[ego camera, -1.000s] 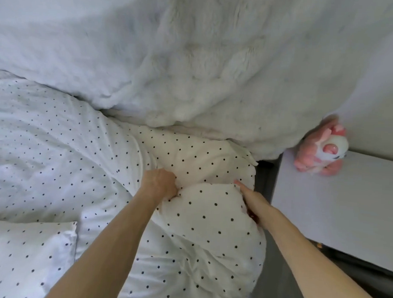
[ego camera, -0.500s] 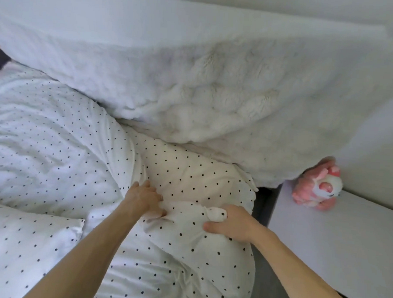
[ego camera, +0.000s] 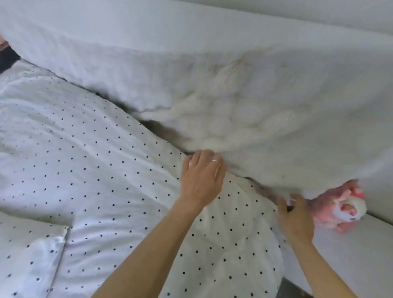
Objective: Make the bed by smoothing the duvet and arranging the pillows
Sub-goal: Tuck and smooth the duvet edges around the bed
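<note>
I've got the left hand (ego camera: 202,178) flat, fingers spread, on the dotted duvet (ego camera: 100,167) by the furry blanket (ego camera: 248,119); right hand (ego camera: 297,218) loosely curled at its corner, gripping nothing I can see. Best sweep outward, pressing evenly

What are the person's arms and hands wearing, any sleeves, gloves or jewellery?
Both forearms are bare, with no sleeves in view and no gloves. The left hand has a thin, light metallic ring on one of its fingers. The right hand shows no jewellery.
</note>
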Available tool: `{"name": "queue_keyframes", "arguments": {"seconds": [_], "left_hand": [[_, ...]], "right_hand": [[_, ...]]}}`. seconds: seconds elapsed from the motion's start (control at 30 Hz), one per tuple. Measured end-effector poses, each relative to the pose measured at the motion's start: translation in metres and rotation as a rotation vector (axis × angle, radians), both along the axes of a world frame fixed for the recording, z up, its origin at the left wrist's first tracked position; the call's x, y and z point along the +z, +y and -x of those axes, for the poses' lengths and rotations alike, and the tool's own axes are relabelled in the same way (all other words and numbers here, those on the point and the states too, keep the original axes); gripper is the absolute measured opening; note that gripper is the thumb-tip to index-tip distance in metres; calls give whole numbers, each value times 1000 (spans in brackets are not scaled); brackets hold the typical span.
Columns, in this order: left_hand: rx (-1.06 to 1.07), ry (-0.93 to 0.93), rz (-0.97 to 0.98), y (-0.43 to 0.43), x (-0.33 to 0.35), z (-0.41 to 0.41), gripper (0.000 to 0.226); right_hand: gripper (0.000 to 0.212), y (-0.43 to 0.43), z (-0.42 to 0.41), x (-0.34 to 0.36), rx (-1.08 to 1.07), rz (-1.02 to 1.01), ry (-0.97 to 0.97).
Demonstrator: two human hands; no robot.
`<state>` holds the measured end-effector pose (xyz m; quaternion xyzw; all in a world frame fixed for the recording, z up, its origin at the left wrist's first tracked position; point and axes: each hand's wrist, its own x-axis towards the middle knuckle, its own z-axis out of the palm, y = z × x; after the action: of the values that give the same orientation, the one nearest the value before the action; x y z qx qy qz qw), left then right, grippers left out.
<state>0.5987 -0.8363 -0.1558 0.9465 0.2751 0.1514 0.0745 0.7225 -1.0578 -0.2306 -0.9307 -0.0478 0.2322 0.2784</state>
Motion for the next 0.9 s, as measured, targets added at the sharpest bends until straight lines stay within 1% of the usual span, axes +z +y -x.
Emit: {"name": "queue_keyframes", "arguments": {"seconds": [0.03,0.07,0.1,0.13,0.17,0.2,0.23,0.27,0.3,0.33,0.37,0.4,0.43,0.47,0.5,0.53,0.57,0.6,0.63,0.67,0.7,0.73,0.77,0.8,0.83,0.87,0.9], "left_hand": [[61,74,116,0,-16,14,33],[96,206,193,1,-32,31,39],[105,339,241,2,-49,50,44],[119,413,273,6,-59,66,47],[128,440,285,12,-65,75,49],[124,448,282,18,-66,76,51],[112,431,268,23,-65,72,53],[99,408,233,28,-64,64,55],[87,379,208,32,-64,52,58],[70,370,203,38,-64,38,62],[42,411,208,43,-65,23,66],[-4,491,203,47,-68,9,69],[-69,596,180,52,-72,-3,68],[-133,704,140,57,-71,-7,64],[-183,777,88,61,-68,-9,56],[-182,738,57,64,-64,-9,48],[-146,603,46,69,-56,-8,43],[-55,385,80,72,-43,-8,38],[70,129,132,75,-26,-7,35],[203,-118,163,80,-7,-14,33],[287,-312,170,82,10,-27,30],[312,-442,134,79,22,-43,28],[290,-474,62,74,25,-59,27],[247,-441,-11,70,21,-75,27],[217,-354,-33,67,2,-86,28],[210,-219,-27,65,-23,-92,30],[214,-63,6,63,-52,-91,32]], "right_hand": [[63,0,11,-14,42,-2,17],[70,1,22,-18,74,10,33],[74,0,33,-21,84,11,61],[76,0,42,-22,48,-8,138],[83,-1,46,-27,-23,-47,240],[97,0,47,-31,-158,-100,383],[117,0,47,-36,-306,-161,512],[134,0,45,-41,-411,-194,591],[141,-1,43,-45,-471,-234,652],[136,-1,42,-46,-508,-264,685],[120,0,42,-44,-509,-287,682],[101,3,42,-43,-498,-278,608],[85,6,40,-40,-469,-272,491],[73,12,40,-33,-456,-275,353],[63,18,38,-18,-439,-321,233],[53,25,33,-4,-406,-373,140],[43,32,31,14,-364,-426,64],[34,37,29,30,-324,-468,-2],[28,42,27,51,-271,-522,-71],[25,49,16,69,-224,-559,-147],[28,54,6,89,-214,-590,-226],[31,55,-6,95,-238,-609,-311],[33,55,-16,95,-277,-616,-376],[34,54,-25,89,-321,-592,-408],[35,53,-29,76,-329,-527,-399],[36,51,-32,58,-310,-441,-354],[40,48,-30,38,-278,-348,-268]]}}
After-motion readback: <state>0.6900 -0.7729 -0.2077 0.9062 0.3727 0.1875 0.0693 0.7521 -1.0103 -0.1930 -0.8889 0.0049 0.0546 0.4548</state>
